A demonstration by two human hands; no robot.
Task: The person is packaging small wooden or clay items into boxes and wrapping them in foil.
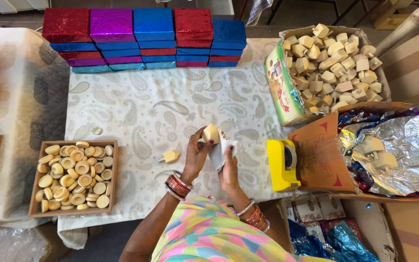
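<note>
Holding a pale wooden piece [211, 133] over the middle of the cloth [161, 111], the left hand [196, 156] grips it from the left with fingers curled round its side. The right hand [229, 170] sits just right and nearer, closed on a white sheet [219, 151] that wraps under the piece; the sheet touches both hands. Both wrists carry red bangles [177, 186].

Just left of the left hand a small wooden top [169, 156] lies on its side on the cloth, apart from the fingers. Farther left, a wooden tray [32, 194] of round discs [73, 174] sits at the near left edge of the cloth, well apart from the hands. A coin [97, 130] lies alone beyond the tray's far right corner.

Right of the hands, a yellow tape dispenser [281, 165] stands near the cloth's right edge, just beside an orange card flap [318, 155]. Beyond that, crumpled silver foil [408, 145] holds two more wooden pieces [379, 153]. At the far right, an open carton [282, 87] is heaped with wooden blocks [333, 68].

Along the far edge runs a row of stacked shiny boxes [141, 41] in red, purple and blue. Between that row and the hands the patterned cloth lies bare, giving wide room ahead and to the left; the right side is tighter, with the dispenser close by.
</note>
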